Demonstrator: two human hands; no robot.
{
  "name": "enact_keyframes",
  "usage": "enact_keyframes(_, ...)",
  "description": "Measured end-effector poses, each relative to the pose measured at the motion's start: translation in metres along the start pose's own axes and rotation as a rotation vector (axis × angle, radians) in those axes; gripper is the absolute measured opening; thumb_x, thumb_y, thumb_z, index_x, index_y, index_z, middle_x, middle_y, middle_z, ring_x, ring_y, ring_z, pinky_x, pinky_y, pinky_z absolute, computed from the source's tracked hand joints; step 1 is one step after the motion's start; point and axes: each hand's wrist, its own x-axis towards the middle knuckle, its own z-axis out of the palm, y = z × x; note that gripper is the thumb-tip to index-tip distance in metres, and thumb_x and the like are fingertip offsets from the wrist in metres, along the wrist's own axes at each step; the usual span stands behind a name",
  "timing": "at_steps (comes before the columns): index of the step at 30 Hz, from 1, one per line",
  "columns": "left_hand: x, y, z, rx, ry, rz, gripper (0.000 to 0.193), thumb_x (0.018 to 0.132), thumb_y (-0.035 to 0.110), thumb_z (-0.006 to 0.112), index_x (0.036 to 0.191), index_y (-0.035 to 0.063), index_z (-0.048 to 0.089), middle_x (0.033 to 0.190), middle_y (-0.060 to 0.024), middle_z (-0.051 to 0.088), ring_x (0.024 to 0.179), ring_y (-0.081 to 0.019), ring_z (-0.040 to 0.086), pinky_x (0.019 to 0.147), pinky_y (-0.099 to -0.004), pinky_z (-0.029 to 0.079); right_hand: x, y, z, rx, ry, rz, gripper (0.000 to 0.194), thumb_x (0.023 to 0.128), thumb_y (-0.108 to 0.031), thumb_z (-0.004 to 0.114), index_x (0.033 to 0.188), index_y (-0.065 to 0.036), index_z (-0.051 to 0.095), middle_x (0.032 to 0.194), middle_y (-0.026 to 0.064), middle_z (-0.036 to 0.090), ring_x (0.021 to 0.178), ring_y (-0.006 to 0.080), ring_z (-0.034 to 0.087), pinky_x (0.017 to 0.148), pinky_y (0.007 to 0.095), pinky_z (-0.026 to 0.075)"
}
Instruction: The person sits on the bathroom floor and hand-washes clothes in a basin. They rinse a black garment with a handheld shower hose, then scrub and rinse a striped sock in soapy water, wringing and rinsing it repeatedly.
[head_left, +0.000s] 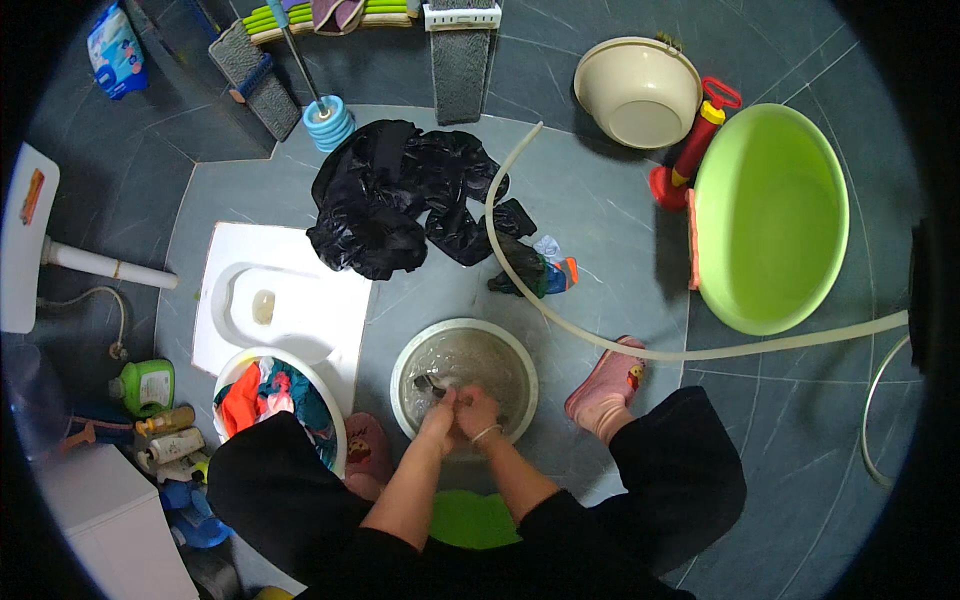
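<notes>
A round basin (402, 422) with a pale rim stands on the floor between my feet, with cloudy, bubbly water (495, 360) in it. Over the water, my left hand (439, 421) and my right hand (477, 411) are pressed together with curled fingers. A small dark piece of cloth (427, 384) sticks out at the fingertips, gripped between the hands; most of it is hidden. A thin band circles my right wrist. Left of the basin, a white bucket (339, 427) holds red, teal and pink clothes (244, 397).
A white squat toilet (349, 300) is set in the floor at left. Black plastic bags (375, 202) lie ahead, near a pale hose (600, 339) crossing the floor. A green tub (772, 217), cream basin (645, 90) and red plunger pump (694, 150) stand at right. Bottles (146, 386) crowd the left.
</notes>
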Motion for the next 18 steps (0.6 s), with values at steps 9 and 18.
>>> enact_keyframes(9, -0.006, 0.028, -0.006, 0.030, -0.155, 0.137, 0.046, 0.082, 0.051, 0.056, 0.091, 0.0062, 0.055, 0.073, -0.0062, 0.056, 0.052, -0.0169, 0.051, 0.045, -0.0293, 0.045, -0.132, -0.105, -0.029, 0.137, -0.051, -0.383, 0.021, 0.079, -0.024, 0.061, 0.091, -0.006, 0.059, 0.080, 0.0157, 0.062, 0.076, 0.0261, 0.062, 0.071, 0.0343, 0.047)
enact_keyframes(18, -0.015, -0.002, 0.015, 0.320, -0.117, 0.482, 0.030, 0.086, 0.034, 0.051, 0.100, 0.0080, 0.056, 0.086, -0.0071, 0.058, 0.077, -0.0228, 0.055, 0.063, -0.0380, 0.046, -0.076, -0.099, -0.039, -0.464, 0.266, -0.453, 0.032, 0.088, -0.028, 0.038, 0.085, -0.007, 0.062, 0.078, 0.0223, 0.061, 0.065, 0.0427, 0.058, 0.061, 0.0485, 0.047)
